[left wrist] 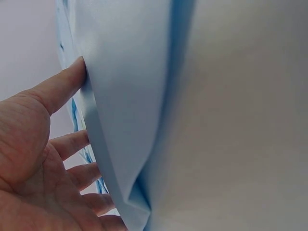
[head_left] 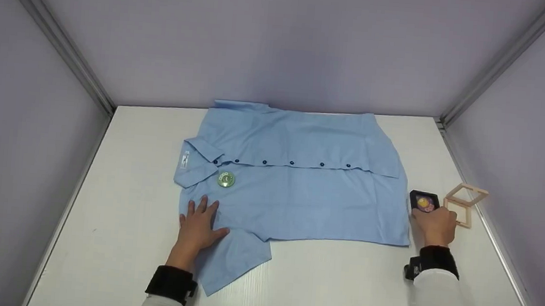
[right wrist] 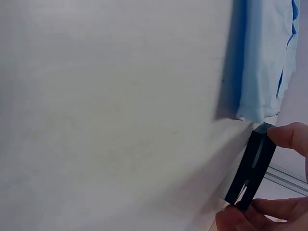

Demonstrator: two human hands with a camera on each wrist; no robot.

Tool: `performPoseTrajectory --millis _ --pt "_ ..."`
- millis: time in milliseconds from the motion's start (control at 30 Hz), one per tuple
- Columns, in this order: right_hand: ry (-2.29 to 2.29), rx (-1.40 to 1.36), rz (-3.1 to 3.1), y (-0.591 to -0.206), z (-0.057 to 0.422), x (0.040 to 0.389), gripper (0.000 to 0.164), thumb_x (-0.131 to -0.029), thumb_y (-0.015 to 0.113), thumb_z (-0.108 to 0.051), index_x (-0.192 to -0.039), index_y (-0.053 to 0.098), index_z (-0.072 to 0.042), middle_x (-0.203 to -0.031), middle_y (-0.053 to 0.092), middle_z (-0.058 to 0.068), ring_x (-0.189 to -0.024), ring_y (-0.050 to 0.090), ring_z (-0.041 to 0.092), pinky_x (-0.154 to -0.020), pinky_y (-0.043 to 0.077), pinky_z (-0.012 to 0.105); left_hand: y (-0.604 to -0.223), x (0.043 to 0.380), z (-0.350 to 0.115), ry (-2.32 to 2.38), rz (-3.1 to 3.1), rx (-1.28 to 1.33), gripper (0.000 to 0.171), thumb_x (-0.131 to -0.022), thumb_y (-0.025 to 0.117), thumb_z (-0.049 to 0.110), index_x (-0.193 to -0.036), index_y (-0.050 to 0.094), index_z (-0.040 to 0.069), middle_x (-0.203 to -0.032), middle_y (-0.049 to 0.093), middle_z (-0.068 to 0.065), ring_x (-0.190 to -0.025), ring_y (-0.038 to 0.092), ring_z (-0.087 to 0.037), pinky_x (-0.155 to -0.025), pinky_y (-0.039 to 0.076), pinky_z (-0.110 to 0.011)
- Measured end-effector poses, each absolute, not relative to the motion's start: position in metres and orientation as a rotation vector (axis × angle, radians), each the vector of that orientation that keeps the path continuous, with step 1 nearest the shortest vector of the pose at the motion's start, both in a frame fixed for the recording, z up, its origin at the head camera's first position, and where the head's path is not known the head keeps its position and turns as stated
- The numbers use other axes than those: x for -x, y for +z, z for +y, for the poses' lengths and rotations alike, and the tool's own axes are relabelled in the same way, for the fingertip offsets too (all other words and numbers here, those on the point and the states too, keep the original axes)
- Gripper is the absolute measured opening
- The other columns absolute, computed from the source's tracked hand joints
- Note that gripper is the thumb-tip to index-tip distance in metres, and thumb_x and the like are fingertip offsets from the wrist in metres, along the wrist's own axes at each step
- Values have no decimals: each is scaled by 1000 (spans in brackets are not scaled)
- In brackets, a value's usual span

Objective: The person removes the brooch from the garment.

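Black case (right wrist: 246, 168) pinched in right grip (head_left: 437, 226) between thumb and fingers, blue shirt (head_left: 307, 199) under left grip (head_left: 198, 227), fingers spread

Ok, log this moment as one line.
left hand: spread on shirt | right hand: grips black case | green disc: on shirt | wooden frame: open, beside case

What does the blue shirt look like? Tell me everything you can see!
The shirt is light blue, looks like thin cloth, and lies spread out on the white table, front up, with a few creases. In the head view, its pointed collar, with a white label, is at the left. Dark buttons run along the front. One short sleeve points toward the person. The left hand rests on it, and a round green badge sits near the collar.
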State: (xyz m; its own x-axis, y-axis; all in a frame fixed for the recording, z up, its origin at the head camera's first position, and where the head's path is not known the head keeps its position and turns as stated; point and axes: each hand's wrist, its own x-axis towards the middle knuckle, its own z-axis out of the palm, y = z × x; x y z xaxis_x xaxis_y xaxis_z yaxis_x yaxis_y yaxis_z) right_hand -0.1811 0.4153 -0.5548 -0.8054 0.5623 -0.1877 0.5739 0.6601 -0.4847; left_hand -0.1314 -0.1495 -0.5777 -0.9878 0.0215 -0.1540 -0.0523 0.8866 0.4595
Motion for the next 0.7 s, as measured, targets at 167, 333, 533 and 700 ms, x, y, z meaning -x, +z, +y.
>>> performPoseTrajectory --millis 167,333,533,700 --pt "-842 -958 2831 -555 417 182 76 -83 67 -35 -125 45 24 -121 42 38 -103 48 44 -77 47 52 -577 132 -149 708 2895 36 80 -79 81 38 -143 48 3 -153 30 -27 -141 14 -53 -104 15 -74" --pt "-815 -942 2826 -555 420 181 78 -81 69 -37 -123 46 25 -119 44 37 -100 50 44 -73 48 50 -578 132 -149 708 2893 34 80 -79 81 38 -143 48 3 -153 29 -27 -141 13 -54 -104 14 -75" --pt "-809 -933 2834 -554 420 181 78 -80 69 -38 -122 47 25 -117 45 37 -99 50 43 -70 48 50 -579 132 -150 711 2889 28 80 -79 80 38 -144 47 3 -153 29 -27 -141 12 -54 -104 14 -75" --pt "-815 -935 2850 -554 419 181 76 -80 69 -36 -121 48 24 -116 46 36 -99 50 43 -71 48 50 -580 132 -151 723 2891 25 81 -79 81 39 -144 48 3 -153 29 -27 -141 13 -54 -104 14 -75"
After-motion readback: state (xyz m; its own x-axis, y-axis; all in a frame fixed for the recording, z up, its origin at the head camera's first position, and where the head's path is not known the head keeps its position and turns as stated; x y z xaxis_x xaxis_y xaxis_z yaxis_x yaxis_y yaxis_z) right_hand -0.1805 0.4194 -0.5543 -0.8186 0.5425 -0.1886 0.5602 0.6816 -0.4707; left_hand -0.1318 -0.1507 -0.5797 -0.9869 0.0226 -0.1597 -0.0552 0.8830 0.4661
